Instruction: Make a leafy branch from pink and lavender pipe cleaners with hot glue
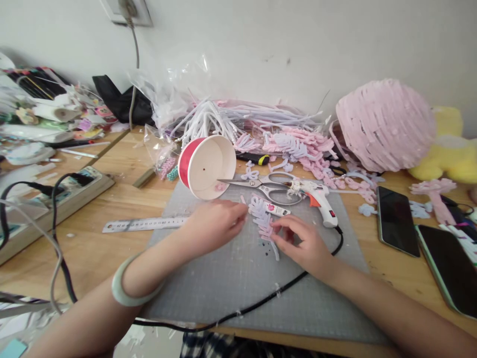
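Note:
My right hand pinches the lower part of a lilac fuzzy braided piece between thumb and fingers, over the grey cutting mat. A loose tail of the piece hangs toward me. To its left my left hand is closed, fingertips pressed together beside the top of the piece; whatever they grip is too small to name. Just beyond lie metal scissors, a white marked strip and a white glue gun with an orange trigger. The red and white paper bowl rests on its side behind my left hand.
A metal ruler lies at the left, near a power strip. A black cord crosses the mat's front. Two phones lie at the right. Fuzzy stems, pink pieces and a pink wrapped ball fill the back.

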`<state>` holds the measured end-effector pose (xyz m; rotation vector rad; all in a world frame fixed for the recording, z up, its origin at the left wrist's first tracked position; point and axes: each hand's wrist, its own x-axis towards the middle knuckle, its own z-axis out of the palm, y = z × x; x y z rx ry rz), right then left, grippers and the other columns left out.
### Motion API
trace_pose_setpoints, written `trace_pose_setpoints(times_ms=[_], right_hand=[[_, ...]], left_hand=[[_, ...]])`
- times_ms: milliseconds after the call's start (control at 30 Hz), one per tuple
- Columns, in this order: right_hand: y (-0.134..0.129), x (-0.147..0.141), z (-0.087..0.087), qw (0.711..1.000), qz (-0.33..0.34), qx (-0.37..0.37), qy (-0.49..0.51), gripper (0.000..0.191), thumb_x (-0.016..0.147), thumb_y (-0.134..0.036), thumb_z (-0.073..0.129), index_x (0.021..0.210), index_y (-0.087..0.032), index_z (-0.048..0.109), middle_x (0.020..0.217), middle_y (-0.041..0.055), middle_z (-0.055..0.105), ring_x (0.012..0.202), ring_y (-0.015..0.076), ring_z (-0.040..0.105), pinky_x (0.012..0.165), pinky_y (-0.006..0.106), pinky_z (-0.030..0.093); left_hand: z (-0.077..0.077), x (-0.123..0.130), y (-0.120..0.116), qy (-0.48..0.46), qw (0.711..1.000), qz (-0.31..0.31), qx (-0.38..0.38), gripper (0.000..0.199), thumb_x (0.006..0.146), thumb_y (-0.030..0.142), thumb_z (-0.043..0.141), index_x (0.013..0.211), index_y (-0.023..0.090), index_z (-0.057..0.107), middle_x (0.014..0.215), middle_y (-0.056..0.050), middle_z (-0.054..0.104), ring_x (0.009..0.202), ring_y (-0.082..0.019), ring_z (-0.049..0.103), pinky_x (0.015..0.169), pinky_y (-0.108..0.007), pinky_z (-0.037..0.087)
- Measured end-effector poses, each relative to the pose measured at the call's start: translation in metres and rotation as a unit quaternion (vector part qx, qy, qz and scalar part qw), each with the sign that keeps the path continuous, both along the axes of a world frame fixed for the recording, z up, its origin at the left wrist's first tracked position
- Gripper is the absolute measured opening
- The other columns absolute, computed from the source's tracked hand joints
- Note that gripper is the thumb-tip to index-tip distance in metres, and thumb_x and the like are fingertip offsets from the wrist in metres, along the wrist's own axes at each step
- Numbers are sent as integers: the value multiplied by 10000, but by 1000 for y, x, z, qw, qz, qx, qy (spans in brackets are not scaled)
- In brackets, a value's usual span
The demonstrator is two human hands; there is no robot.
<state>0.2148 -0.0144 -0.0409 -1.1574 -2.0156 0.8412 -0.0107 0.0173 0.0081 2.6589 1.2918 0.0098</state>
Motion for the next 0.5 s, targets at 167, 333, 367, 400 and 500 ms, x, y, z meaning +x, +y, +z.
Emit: trace_pose_setpoints(times_ms=[167,333,367,400,500], right_hand=[[-1,-1,-1,999,31,-16,10,165,820,-299,595,951,-202,624,918,50,649,736,133,603,646,241,494],[0,-2,-2,997,71,-8,7,110,843,-249,550,867,-201,647,841,34,680,790,151,628,733,276,494],[0,-2,-1,997,70,-10,6,109,841,-242,548,860,-203,647,831,31,681,776,150,628,723,275,496],[0,-2,-1,998,65,-12,7,109,840,-229,541,851,-203,646,826,31,680,771,150,627,715,275,496],[1,-2,-1,999,47,-4,13,131,840,-178,506,838,-202,635,819,33,661,767,145,612,707,276,492]], left_hand=[[-22,22,-13,-163,984,-70,-29,80,870,249,531,875,172,511,804,-29,616,776,-176,579,689,-264,424],[-37,26,-21,-233,970,-65,-27,132,838,219,568,904,175,462,810,-30,612,772,-178,572,683,-269,435],[-37,25,-21,-235,969,-66,-24,125,845,232,556,906,177,462,814,-34,613,781,-182,571,688,-275,436],[-37,25,-20,-232,970,-66,-21,117,853,246,542,909,177,465,815,-37,613,788,-187,570,694,-282,437],[-35,24,-17,-209,976,-62,-13,102,868,256,510,922,172,487,826,-48,615,792,-193,569,715,-301,430]])
